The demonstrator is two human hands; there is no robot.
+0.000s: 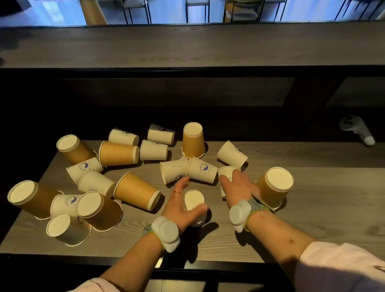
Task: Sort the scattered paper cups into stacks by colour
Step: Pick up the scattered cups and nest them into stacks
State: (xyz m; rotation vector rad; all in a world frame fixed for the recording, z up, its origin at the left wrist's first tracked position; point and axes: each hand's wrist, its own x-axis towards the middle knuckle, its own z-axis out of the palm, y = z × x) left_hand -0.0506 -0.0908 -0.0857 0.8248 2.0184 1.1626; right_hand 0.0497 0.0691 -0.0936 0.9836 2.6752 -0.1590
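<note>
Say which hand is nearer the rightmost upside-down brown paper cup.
Right. The right hand is just left of the upside-down brown paper cup; the left hand lies farther left.
</note>
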